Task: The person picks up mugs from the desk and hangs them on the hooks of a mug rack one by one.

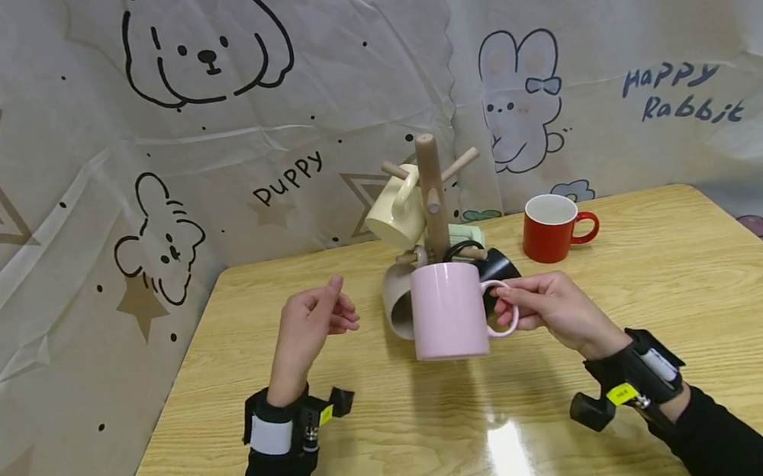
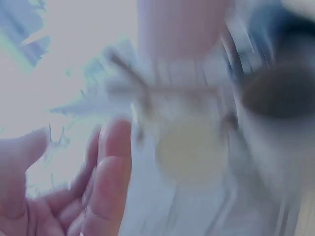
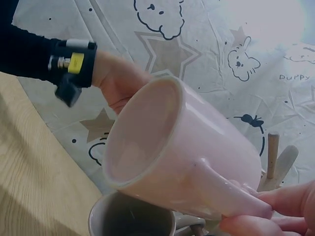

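A pink mug [image 1: 448,312] hangs in the air in front of the wooden mug tree [image 1: 429,187], its base low and its handle to the right. My right hand [image 1: 560,305] pinches that handle between thumb and fingers; the right wrist view shows the same grip on the pink mug [image 3: 216,152]. To the left of the rack, apart from everything, my left hand [image 1: 310,321] is raised with relaxed fingers and holds nothing. On the rack's pegs hang a cream mug [image 1: 396,213], a grey-beige mug [image 1: 397,298] and a black mug [image 1: 497,265]. The left wrist view is blurred.
A red mug [image 1: 546,230] with a white inside stands upright at the back right of the wooden table [image 1: 666,256]. Behind the rack a pale green mug [image 1: 467,236] is partly hidden. A printed cloth [image 1: 365,63] hangs behind the table.
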`<state>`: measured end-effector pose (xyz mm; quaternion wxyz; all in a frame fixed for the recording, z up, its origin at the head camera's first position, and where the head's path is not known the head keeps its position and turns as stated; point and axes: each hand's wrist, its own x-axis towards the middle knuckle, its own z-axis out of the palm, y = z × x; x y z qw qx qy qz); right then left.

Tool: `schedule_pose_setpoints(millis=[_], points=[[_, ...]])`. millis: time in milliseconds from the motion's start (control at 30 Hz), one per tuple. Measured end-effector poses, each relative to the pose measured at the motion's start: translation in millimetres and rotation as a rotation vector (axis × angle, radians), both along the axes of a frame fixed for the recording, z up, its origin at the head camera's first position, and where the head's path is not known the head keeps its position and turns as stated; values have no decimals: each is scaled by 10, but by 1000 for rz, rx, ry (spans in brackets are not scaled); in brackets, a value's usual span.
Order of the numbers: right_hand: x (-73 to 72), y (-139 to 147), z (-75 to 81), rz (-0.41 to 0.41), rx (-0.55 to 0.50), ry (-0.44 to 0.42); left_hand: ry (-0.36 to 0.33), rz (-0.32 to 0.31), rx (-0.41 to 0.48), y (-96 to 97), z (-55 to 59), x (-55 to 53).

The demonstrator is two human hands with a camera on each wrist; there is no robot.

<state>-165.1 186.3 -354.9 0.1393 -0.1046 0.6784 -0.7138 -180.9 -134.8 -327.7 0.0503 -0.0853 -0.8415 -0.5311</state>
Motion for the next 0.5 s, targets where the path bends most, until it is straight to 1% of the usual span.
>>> schedule_pose_setpoints(millis=[33,67,100,167,233,300,333,367,433,500], points=[[7,-1,7,4,-3,2,-12,-42,97,50,17,41],[15,-3,14,7,-8,5,-28,-82,173,101,28,81],[24,-4,22,13,-15,6,-45,-122,229,154,34,115],[43,-6,36,22,-24,11,-75,-189,280,253,20,166],[64,-8,50,29,-31,16,-129,-259,305,353,-17,204],[80,-12,56,38,-43,21,-201,-344,344,452,-71,233],[87,-14,59,44,-49,26,-245,-391,384,499,-104,247],[93,-16,61,51,-58,30,-295,-444,436,545,-138,261],[99,-25,61,69,-74,40,-392,-524,554,630,-206,284],[102,-34,59,84,-84,45,-466,-560,673,692,-269,302]])
